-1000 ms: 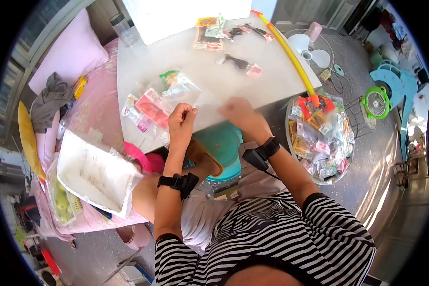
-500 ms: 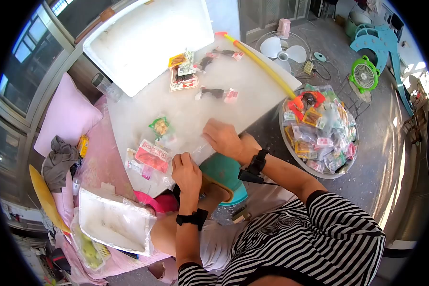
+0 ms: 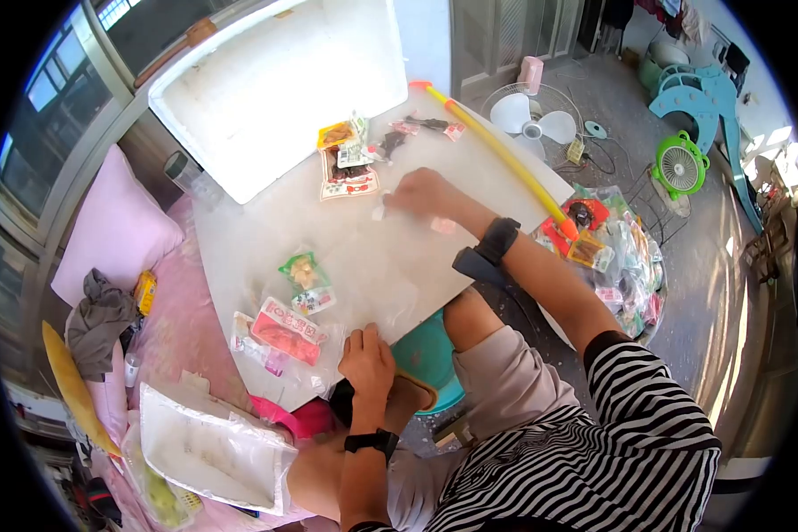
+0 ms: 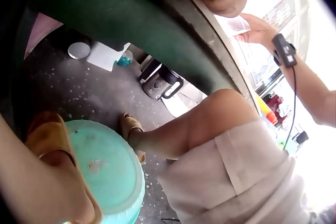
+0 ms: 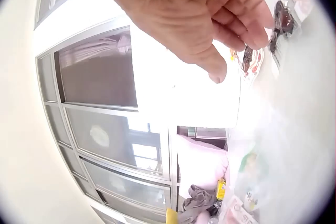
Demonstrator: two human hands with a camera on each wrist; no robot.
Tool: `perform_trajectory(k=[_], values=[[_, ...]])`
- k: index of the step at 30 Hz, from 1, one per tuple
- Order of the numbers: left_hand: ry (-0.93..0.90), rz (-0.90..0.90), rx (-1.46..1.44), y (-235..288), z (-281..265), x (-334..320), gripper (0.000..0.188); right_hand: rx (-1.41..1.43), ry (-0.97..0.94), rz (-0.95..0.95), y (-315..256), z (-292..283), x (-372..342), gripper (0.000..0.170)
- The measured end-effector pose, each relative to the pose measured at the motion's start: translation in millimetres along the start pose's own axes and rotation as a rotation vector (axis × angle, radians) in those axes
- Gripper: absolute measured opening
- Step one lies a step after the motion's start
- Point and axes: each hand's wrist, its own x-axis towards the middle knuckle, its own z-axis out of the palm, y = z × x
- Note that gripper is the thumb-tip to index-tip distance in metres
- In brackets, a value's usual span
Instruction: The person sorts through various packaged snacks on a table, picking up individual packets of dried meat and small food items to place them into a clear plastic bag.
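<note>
My right hand [image 3: 424,197] reaches over the tabletop, above a small clear packet whose pink label [image 3: 442,225] shows past the wrist side. In the right wrist view its thumb stands apart from loosely bent fingers [image 5: 257,35], nothing visible between them; a dark snack packet [image 5: 283,20] lies just beyond. At the near table edge rests my left hand [image 3: 368,362], fingers loosely bent, no object visible in it. Left of that hand lie a red-and-white snack packet [image 3: 289,332] and a green-edged packet [image 3: 306,282].
Several snack packets [image 3: 348,168] lie before the white foam box [image 3: 284,97]. A yellow tube [image 3: 505,155] runs along the table's right side toward a full tub of packets [image 3: 625,266]. Another foam box [image 3: 213,448] stands at left; a teal stool [image 3: 426,359] is below.
My right hand has moved forward from near the table edge to the dark packet with the pink label. The left hand has dropped to the edge and stays there.
</note>
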Motion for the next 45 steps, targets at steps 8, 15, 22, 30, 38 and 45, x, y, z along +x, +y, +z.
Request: perform_trajectory(k=[8,15,22,30,38,45], values=[[-0.002,-0.025,-0.046,-2,-1,5,0.025,0.609,0.139,0.289,36,-8,135,0.029],[-0.038,-0.005,0.045,-7,2,1,0.032,0.716,0.166,-0.018,66,29,163,0.027],[-0.011,-0.002,-0.001,-5,0,2,0.029,0.994,0.242,0.216,5,-26,70,0.030],[0.047,0.029,0.007,-4,1,1,0.023,0.866,0.363,0.588,-17,-22,-131,0.055],[0.062,0.033,-0.029,-4,1,0,0.024,0.412,-0.110,0.558,-9,-19,-182,0.041],[0.124,0.008,-0.100,-3,2,-2,0.019,0.873,-0.002,0.544,-84,-57,-230,0.029]])
